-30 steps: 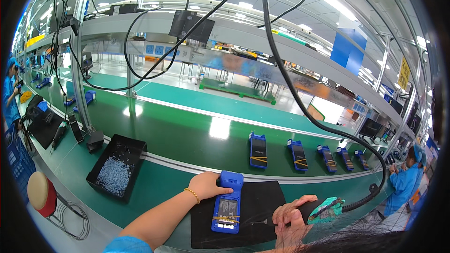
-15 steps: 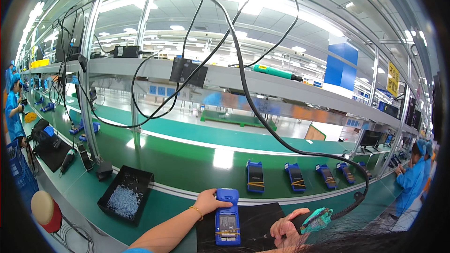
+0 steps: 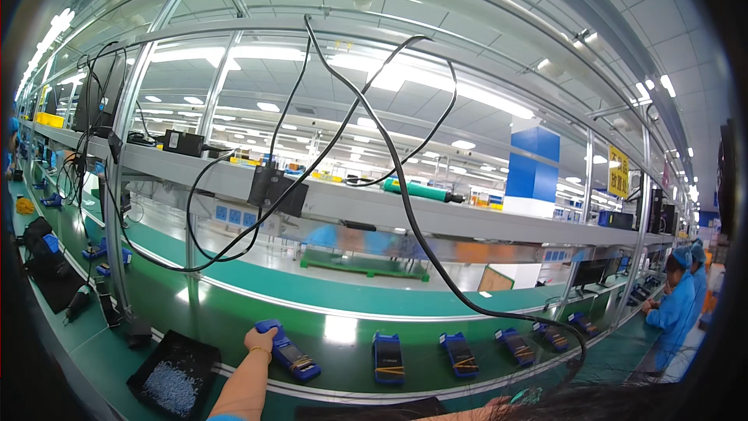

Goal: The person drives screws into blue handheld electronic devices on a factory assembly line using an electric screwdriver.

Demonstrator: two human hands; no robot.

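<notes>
My left hand (image 3: pixel 259 339), with a yellow bracelet at the wrist, grips the top end of a blue handheld device (image 3: pixel 294 355) banded with tan rubber bands. It is over the near left part of the green conveyor belt (image 3: pixel 340 351), tilted. At the lower edge my right hand (image 3: pixel 495 407) shows only in part, its fingers mostly hidden. Beside it is a green-wrapped tool (image 3: pixel 527 396) on a thick black cable. A black mat (image 3: pixel 389 412) lies between my arms.
Several similar blue devices (image 3: pixel 388 359) lie along the belt to the right. A black bin (image 3: pixel 175 378) of small pale blue parts stands at left. The black cable (image 3: pixel 405 206) loops down from the overhead frame. Co-workers in blue (image 3: pixel 676 304) stand at far right.
My left hand has carried the blue device off the black mat, forward and left over the belt. My right hand and the green-wrapped tool are lower in view. The view has tilted up.
</notes>
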